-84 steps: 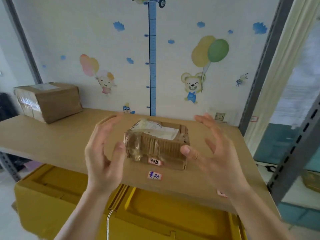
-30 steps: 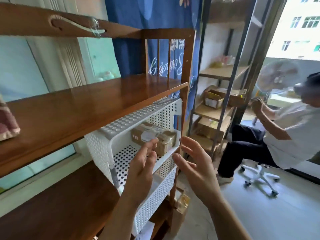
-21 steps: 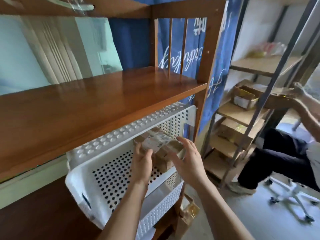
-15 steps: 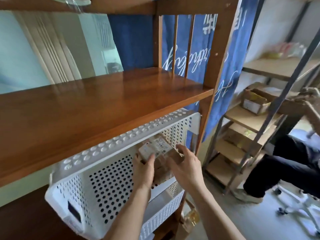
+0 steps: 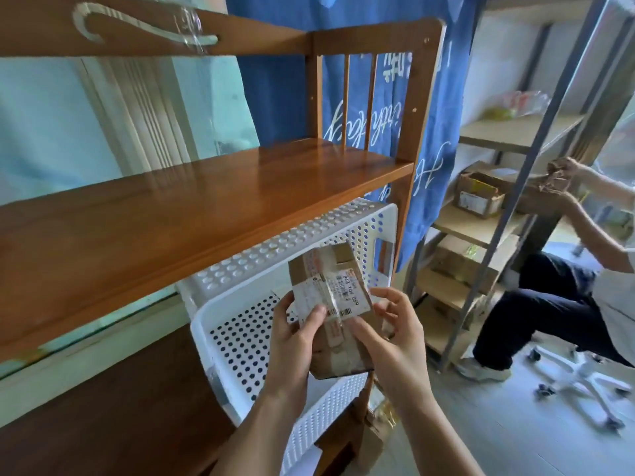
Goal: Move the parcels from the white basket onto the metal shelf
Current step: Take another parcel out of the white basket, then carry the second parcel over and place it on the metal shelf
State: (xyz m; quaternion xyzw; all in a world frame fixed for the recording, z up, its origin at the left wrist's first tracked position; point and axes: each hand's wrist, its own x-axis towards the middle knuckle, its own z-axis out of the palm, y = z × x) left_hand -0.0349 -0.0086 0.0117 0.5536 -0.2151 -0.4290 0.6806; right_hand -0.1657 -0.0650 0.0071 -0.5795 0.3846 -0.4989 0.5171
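a wooden shelf unit (image 5: 206, 197) fills the left side, its brown boards running toward the middle of the view. under the middle board sits the white basket (image 5: 220, 304), a perforated plastic bin tilted outward from the unit, its visible floor bare. just in front of the basket's opening, the left hand (image 5: 292, 341) grips the near left edge of a parcel (image 5: 330, 304), thumb lying across the white label on top and fingers underneath. the parcel is a small brown cardboard box wrapped in clear tape, held tilted with its far end raised, clear of the basket rim. the right hand (image 5: 391, 341) closes on the parcel's right side, thumb pressed to the lower top face, index and middle fingers spread loosely beside the label. behind the hands a blue curtain (image 5: 385, 108) with white script hangs past the unit's slatted end. to the right stands the metal shelf (image 5: 515, 214), grey uprights with pale boards carrying cardboard boxes (image 5: 477, 197). at the far right a seated person (image 5: 563, 297) in dark trousers reaches toward that shelf, beside a white chair base (image 5: 580, 376) on castors.
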